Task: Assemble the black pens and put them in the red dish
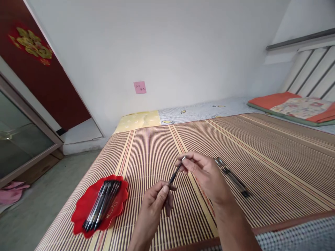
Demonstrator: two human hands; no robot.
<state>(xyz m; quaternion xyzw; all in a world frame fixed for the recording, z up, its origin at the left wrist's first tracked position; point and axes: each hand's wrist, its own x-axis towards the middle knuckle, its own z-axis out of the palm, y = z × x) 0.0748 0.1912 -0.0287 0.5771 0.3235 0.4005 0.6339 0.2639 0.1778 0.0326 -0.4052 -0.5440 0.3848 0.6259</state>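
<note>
Between my two hands, above the striped bamboo mat, a black pen is held at a slant. My left hand pinches its lower end between thumb and fingers. At the upper end, my right hand has thumb and fingertips closed on the pen's light-coloured tip. To the left, a red scalloped plate holds several black and clear pens lying side by side. A few more pens rest on the mat to the right of my right hand.
The mat covers a bed against a white wall with a pink note. A folded orange and floral quilt lies at the far right by the white bed rails. A glass-panelled door and grey floor are at the left.
</note>
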